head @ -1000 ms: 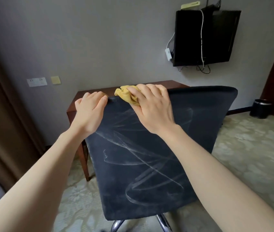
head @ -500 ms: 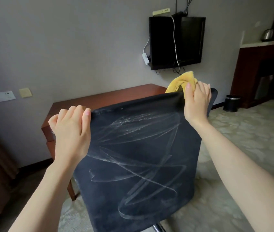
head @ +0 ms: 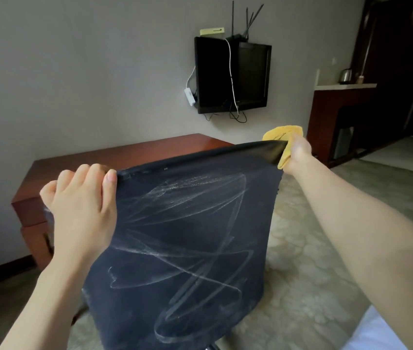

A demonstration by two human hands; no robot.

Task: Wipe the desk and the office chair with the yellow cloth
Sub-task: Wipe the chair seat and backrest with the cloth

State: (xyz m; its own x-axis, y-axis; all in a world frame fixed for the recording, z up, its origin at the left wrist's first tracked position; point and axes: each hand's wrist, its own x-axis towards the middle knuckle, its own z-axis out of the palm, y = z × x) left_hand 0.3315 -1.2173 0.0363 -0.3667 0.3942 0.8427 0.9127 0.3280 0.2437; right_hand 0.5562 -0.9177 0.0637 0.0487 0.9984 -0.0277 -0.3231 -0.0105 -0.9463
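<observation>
The office chair's dark backrest point(head: 187, 243) fills the middle of the view, streaked with pale wipe marks. My left hand point(head: 81, 205) grips its top left corner, fingers curled over the edge. My right hand point(head: 298, 154) holds the yellow cloth point(head: 282, 137) against the backrest's top right corner, the cloth wrapping round that corner. Behind the chair stands the reddish-brown wooden desk point(head: 114, 157), mostly hidden by the backrest.
A black television point(head: 233, 74) with cables hangs on the grey wall above the desk. A dark wooden cabinet point(head: 336, 117) with a kettle point(head: 346, 75) on top stands at the right. Patterned carpet point(head: 309, 286) spreads to the right; white bedding point(head: 377, 332) shows at the bottom right.
My right hand has slid the yellow cloth along the backrest's top edge from near the left hand to the right corner. My left hand has kept its grip. The view has turned left.
</observation>
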